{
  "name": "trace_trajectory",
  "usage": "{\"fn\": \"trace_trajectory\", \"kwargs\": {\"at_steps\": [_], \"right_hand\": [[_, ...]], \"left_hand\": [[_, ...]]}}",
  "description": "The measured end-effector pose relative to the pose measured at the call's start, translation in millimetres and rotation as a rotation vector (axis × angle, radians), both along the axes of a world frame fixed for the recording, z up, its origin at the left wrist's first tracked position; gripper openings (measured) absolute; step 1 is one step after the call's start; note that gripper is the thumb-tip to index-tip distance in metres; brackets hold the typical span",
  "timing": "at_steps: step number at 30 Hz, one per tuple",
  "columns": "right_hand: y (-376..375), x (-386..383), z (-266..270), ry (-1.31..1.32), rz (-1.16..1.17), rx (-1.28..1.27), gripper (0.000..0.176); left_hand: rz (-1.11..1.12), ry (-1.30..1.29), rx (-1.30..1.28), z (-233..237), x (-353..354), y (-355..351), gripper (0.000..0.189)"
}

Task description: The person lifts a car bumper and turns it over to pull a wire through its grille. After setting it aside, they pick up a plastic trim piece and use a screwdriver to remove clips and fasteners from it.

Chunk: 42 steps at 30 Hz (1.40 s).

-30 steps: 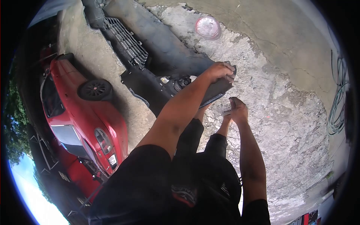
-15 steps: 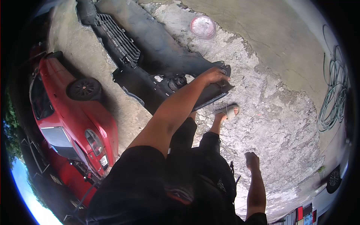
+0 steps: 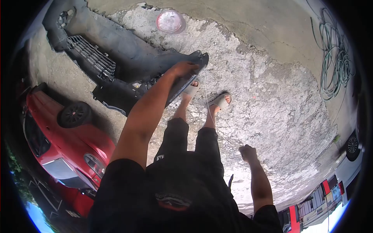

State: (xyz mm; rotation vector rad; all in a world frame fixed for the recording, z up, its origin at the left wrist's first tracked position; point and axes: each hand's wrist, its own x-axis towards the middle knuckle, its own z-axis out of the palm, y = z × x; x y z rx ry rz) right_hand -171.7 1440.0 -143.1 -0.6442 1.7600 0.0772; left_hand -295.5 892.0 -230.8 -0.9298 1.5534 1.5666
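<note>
A large black car bumper (image 3: 128, 44) with a slatted grille lies along the upper left, its inner side showing. My left hand (image 3: 184, 69) is at the near end of this bumper, fingers bent over its edge; shade hides part of the grip. A thin pale string (image 3: 208, 101) hangs from beside that end, passes my sandalled feet and runs toward my right hand (image 3: 248, 153). That hand is closed in a fist low on the right, with the string reaching its fingers.
A red car (image 3: 66, 136) stands at left. A round pinkish-white lid or bucket (image 3: 169, 21) sits on rough, broken concrete at the top. At right are a coiled green hose (image 3: 334, 72) and another vehicle's wheel (image 3: 352, 146).
My view has shifted, so the bumper, lid and hose sit further left and higher. Both sandalled feet now show, and the string is visible stretched between the bumper end and my right hand.
</note>
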Motion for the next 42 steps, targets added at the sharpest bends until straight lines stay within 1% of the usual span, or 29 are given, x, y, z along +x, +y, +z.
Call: {"fn": "trace_trajectory", "kwargs": {"at_steps": [2, 3, 5, 6, 8, 9, 10, 11, 12, 13, 14, 16, 17, 18, 20, 21, 22, 24, 26, 28, 29, 30, 32, 34, 36, 38, 39, 40, 42], "right_hand": [[8, 7, -6, -0.013, 0.003, 0.024, 0.017], [6, 8, -3, -0.027, 0.011, 0.049, 0.016], [3, 10, 0, -0.028, 0.004, 0.067, 0.016], [4, 11, 0, -0.030, 0.008, 0.083, 0.017], [12, 17, -5, 0.003, -0.029, 0.087, 0.014], [18, 20, -5, 0.031, -0.060, 0.090, 0.015], [24, 19, -4, 0.036, -0.073, 0.099, 0.015], [33, 17, -2, 0.063, -0.171, 0.114, 0.018], [41, 16, 6, 0.096, -0.277, 0.142, 0.022], [23, -2, 35, 0.122, -0.377, 0.222, 0.022], [44, 3, 38, 0.174, -0.404, 0.126, 0.021], [31, -17, 79, 0.311, -0.492, 0.054, 0.020], [22, -30, 104, 0.393, -0.536, -0.028, 0.018], [21, -34, 119, 0.497, -0.587, -0.091, 0.016], [20, -47, 141, 0.478, -0.582, -0.172, 0.018], [17, -48, 150, 0.396, -0.571, -0.150, 0.018], [13, -49, 159, 0.307, -0.557, -0.130, 0.019], [8, -47, 187, 0.305, -0.639, -0.198, 0.021], [15, -47, 208, 0.430, -0.560, -0.213, 0.028], [31, -48, 235, 0.555, -0.687, -0.234, 0.040], [48, -49, 241, 0.627, -0.699, -0.215, 0.040], [62, -45, 248, 0.702, -0.719, -0.186, 0.039], [78, -49, 268, 0.833, -0.741, -0.194, 0.038], [64, -59, 297, 0.925, -0.796, -0.158, 0.037], [42, -75, 316, 0.974, -0.844, -0.260, 0.036], [5, -90, 338, 0.973, -0.841, -0.374, 0.036], [-17, -96, 353, 0.941, -0.846, -0.412, 0.035], [-38, -101, 366, 0.911, -0.849, -0.446, 0.035], [-75, -103, 385, 0.938, -0.876, -0.600, 0.033]], "left_hand": [[-0.197, -0.006, -0.037, 3, -7, -2, 0.044], [-0.204, -0.007, -0.036, -3, -6, -3, 0.044], [-0.427, 0.068, -0.040, -13, -10, -4, 0.044], [-0.436, 0.071, -0.037, -11, -12, -4, 0.044], [-0.302, -0.006, 0.013, -7, -16, -5, 0.047], [-0.312, -0.002, 0.019, 5, -17, -7, 0.047], [-0.183, 0.032, -0.047, 23, -17, -10, 0.045], [-0.059, 0.068, -0.105, 34, -16, -15, 0.043], [-0.013, 0.080, -0.138, 31, -10, -27, 0.039], [0.084, 0.072, -0.187, 77, -16, -25, 0.038], [0.094, 0.108, -0.235, 81, -8, -40, 0.037], [0.137, 0.198, -0.387, 105, 12, -61, 0.033], [0.162, 0.229, -0.428, 120, 23, -70, 0.031], [0.141, 0.269, -0.494, 150, 26, -67, 0.028], [0.192, 0.316, -0.454, 184, 42, -66, 0.028], [0.187, 0.318, -0.440, 195, 49, -63, 0.028], [0.172, 0.298, -0.438, 204, 55, -58, 0.028], [0.081, 0.263, -0.447, 215, 68, -44, 0.029], [-0.204, 0.410, -0.597, 205, 91, -41, 0.032], [-0.314, 0.389, -0.684, 241, 92, -10, 0.035], [-0.447, 0.482, -0.864, 247, 97, 1, 0.039], [-0.464, 0.502, -0.864, 261, 97, 15, 0.039], [-0.372, 0.599, -0.960, 287, 86, 50, 0.045], [-0.369, 0.674, -0.876, 324, 67, 86, 0.048], [-0.389, 0.882, -0.670, 356, 43, 129, 0.048], [-0.364, 0.902, -0.380, 377, 19, 169, 0.052], [-0.290, 0.913, -0.099, 377, 8, 185, 0.056], [-0.316, 0.933, -0.089, 392, -3, 205, 0.056], [-0.089, 0.741, 0.502, 444, -17, 236, 0.056]]}}
